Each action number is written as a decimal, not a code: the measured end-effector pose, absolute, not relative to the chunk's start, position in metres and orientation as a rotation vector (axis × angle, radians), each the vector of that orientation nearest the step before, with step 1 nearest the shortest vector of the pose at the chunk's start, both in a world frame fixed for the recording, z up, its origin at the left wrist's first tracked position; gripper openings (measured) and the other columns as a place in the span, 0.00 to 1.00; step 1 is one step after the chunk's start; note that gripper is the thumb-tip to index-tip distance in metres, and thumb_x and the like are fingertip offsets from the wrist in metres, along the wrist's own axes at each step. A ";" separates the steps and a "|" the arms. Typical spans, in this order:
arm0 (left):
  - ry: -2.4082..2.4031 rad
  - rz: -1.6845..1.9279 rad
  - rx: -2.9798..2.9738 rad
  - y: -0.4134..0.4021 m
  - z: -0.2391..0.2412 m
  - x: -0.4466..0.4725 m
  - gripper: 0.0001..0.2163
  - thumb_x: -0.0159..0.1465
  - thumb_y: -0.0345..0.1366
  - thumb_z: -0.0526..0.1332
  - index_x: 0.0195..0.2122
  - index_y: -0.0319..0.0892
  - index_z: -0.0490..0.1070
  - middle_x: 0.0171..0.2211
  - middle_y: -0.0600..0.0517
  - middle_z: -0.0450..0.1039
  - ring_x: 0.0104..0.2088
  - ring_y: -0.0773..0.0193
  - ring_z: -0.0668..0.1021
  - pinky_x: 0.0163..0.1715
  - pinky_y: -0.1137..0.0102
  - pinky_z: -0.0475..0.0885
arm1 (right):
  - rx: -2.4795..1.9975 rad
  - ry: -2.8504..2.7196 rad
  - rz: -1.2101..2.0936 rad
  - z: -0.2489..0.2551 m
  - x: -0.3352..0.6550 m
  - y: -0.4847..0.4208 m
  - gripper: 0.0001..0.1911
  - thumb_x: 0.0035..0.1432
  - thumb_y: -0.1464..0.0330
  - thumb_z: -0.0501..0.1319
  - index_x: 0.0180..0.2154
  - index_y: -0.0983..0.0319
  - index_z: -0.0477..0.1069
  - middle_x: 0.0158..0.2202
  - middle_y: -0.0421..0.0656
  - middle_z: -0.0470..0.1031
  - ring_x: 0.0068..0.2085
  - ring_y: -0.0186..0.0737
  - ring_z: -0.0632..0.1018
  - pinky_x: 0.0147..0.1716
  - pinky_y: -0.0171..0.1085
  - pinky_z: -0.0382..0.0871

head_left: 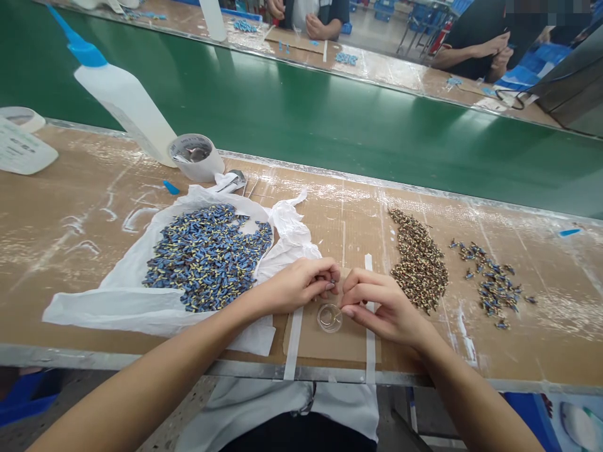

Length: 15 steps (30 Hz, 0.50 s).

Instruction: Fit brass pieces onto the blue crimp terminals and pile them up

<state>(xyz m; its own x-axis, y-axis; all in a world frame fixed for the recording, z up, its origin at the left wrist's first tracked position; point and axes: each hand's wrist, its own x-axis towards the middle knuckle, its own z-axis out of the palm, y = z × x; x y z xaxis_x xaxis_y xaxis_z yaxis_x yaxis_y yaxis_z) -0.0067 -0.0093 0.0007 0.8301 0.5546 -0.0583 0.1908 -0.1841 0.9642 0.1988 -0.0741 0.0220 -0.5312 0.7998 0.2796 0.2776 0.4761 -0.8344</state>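
Two hands over a cardboard pad on the counter. Left hand and right hand are apart, with fingertips close together just above a small clear round dish. Left hand fingers are pinched together, right hand thumb and index nearly meet. Cannot tell if either hand holds anything; any piece there is too small to see. The dish sits on the pad, just below and between the hands, not touched as far as visible. Two white tape strips hold the pad down.

Three piles of small parts, too many to count. One blue-and-yellow pile lies on a white plastic bag, left of the left hand. One brown-and-gold pile is right of the right hand, directly on the counter. One looser pile of mixed blue and brown parts is further right.

Behind the bag: one tape roll, one squeeze bottle with a blue nozzle lying tilted against it, one small blue piece. One printed paper sheet at far left. A green conveyor belt runs along the counter's far side. Across it, a co-worker's hands and a second co-worker's hands at another counter.
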 end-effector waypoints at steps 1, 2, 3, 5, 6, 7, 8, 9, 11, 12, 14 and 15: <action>0.578 0.357 1.758 -0.009 0.000 -0.007 0.07 0.63 0.24 0.53 0.38 0.40 0.67 0.31 0.54 0.70 0.31 0.69 0.73 0.33 0.74 0.66 | -0.887 -2.100 1.002 0.021 0.198 -0.074 0.03 0.61 0.72 0.61 0.34 0.63 0.73 0.33 0.43 0.70 0.36 0.36 0.72 0.35 0.36 0.67; 0.582 0.352 1.760 -0.009 0.000 -0.007 0.07 0.63 0.24 0.53 0.38 0.40 0.67 0.31 0.54 0.70 0.31 0.68 0.72 0.33 0.73 0.66 | -0.884 -2.143 1.007 0.020 0.198 -0.075 0.04 0.62 0.71 0.61 0.34 0.63 0.74 0.32 0.43 0.69 0.36 0.36 0.72 0.36 0.36 0.67; 0.585 0.346 1.761 -0.009 -0.001 -0.007 0.07 0.64 0.24 0.53 0.38 0.40 0.67 0.31 0.54 0.70 0.31 0.68 0.72 0.32 0.73 0.66 | -0.878 -2.172 1.013 0.020 0.197 -0.075 0.04 0.62 0.71 0.61 0.35 0.63 0.74 0.33 0.43 0.70 0.36 0.36 0.72 0.36 0.36 0.67; 0.591 0.336 1.760 -0.008 -0.001 -0.007 0.07 0.64 0.25 0.52 0.39 0.40 0.68 0.31 0.54 0.71 0.31 0.68 0.73 0.32 0.73 0.66 | -0.861 -2.189 1.029 0.020 0.197 -0.075 0.05 0.62 0.69 0.61 0.39 0.62 0.74 0.35 0.44 0.72 0.38 0.37 0.73 0.37 0.36 0.68; 0.597 0.331 1.759 -0.008 -0.001 -0.007 0.07 0.64 0.25 0.53 0.39 0.40 0.68 0.31 0.54 0.71 0.31 0.68 0.73 0.32 0.73 0.66 | -0.862 -2.184 1.030 0.021 0.198 -0.074 0.07 0.62 0.69 0.61 0.41 0.62 0.74 0.36 0.44 0.73 0.38 0.37 0.73 0.38 0.37 0.68; 0.606 0.327 1.754 -0.008 -0.001 -0.007 0.07 0.64 0.26 0.53 0.39 0.40 0.67 0.31 0.53 0.72 0.31 0.68 0.73 0.32 0.73 0.67 | -0.884 -2.169 1.010 0.022 0.200 -0.073 0.08 0.62 0.68 0.61 0.43 0.62 0.73 0.37 0.45 0.73 0.38 0.37 0.74 0.37 0.37 0.68; 0.617 0.322 1.745 -0.008 -0.001 -0.007 0.07 0.64 0.26 0.53 0.40 0.40 0.67 0.32 0.53 0.72 0.31 0.68 0.74 0.32 0.73 0.67 | -0.938 -2.146 0.961 0.024 0.204 -0.071 0.09 0.62 0.67 0.60 0.44 0.61 0.73 0.38 0.45 0.74 0.37 0.37 0.74 0.36 0.37 0.68; 0.629 0.316 1.732 -0.008 0.000 -0.007 0.07 0.64 0.27 0.52 0.40 0.40 0.67 0.33 0.52 0.73 0.31 0.67 0.74 0.32 0.73 0.67 | -1.029 -2.111 0.884 0.026 0.210 -0.069 0.09 0.63 0.67 0.59 0.44 0.61 0.73 0.37 0.45 0.74 0.36 0.37 0.74 0.34 0.36 0.68; 0.647 0.308 1.706 -0.009 0.000 -0.007 0.06 0.65 0.27 0.52 0.40 0.40 0.67 0.34 0.51 0.74 0.32 0.67 0.75 0.31 0.73 0.68 | -1.294 -2.014 0.683 0.030 0.229 -0.064 0.07 0.64 0.67 0.57 0.40 0.61 0.73 0.33 0.43 0.75 0.32 0.36 0.73 0.31 0.36 0.66; 0.652 0.309 1.698 -0.009 0.000 -0.007 0.06 0.65 0.27 0.52 0.40 0.40 0.66 0.35 0.51 0.74 0.33 0.67 0.75 0.31 0.73 0.68 | -1.438 -1.960 0.596 0.031 0.242 -0.061 0.08 0.64 0.66 0.57 0.38 0.61 0.73 0.32 0.43 0.75 0.31 0.36 0.73 0.30 0.36 0.65; 0.659 0.318 1.703 -0.010 0.000 -0.007 0.06 0.65 0.28 0.52 0.39 0.40 0.67 0.34 0.51 0.74 0.33 0.67 0.75 0.31 0.73 0.68 | -1.689 -1.932 0.524 0.032 0.270 -0.058 0.09 0.63 0.65 0.57 0.37 0.61 0.74 0.30 0.43 0.75 0.28 0.36 0.72 0.27 0.35 0.63; 0.664 0.322 1.710 -0.010 0.000 -0.007 0.06 0.65 0.28 0.53 0.39 0.40 0.67 0.34 0.51 0.74 0.33 0.67 0.75 0.32 0.73 0.68 | -1.778 -1.948 0.516 0.032 0.282 -0.057 0.09 0.63 0.64 0.58 0.36 0.61 0.74 0.29 0.43 0.75 0.27 0.37 0.72 0.26 0.35 0.63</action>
<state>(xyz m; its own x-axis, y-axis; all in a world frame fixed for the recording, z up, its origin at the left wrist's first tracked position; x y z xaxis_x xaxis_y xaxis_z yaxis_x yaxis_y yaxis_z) -0.0069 -0.0101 0.0003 0.7980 0.5868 -0.1374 0.2559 -0.1235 0.9588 0.2824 -0.0575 0.0321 -0.0675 0.9948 0.0768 0.8262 0.0989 -0.5546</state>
